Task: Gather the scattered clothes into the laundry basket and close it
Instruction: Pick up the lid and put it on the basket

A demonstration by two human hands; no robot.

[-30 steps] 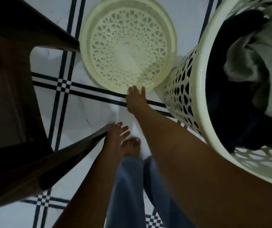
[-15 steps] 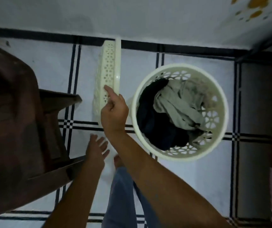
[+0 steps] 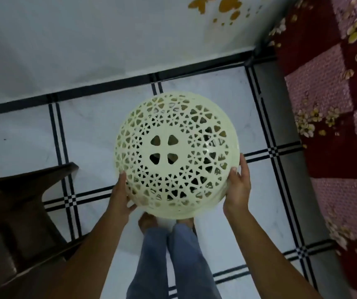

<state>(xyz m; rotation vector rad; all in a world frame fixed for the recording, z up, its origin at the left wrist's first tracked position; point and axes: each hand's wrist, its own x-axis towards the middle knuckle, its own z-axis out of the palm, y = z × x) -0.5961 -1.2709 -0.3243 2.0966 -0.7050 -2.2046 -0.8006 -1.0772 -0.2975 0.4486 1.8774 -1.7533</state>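
A round cream lid with a pierced flower pattern fills the middle of the view, domed side up. My left hand grips its near-left rim and my right hand grips its near-right rim. Dark and grey shapes show through the holes in the lid, so the laundry basket and its clothes lie directly beneath it, almost wholly hidden. I cannot tell whether the lid rests on the basket's rim or hovers just above it.
A dark brown chair stands close at the left. A bed with a red and pink floral cover runs along the right. A white wall is just behind the lid. My feet and blue trouser legs stand on white tiles.
My right hand carried the lid from beside the basket over its opening and turned it flat. My left hand came up and took hold of the rim. The clothes are now covered.
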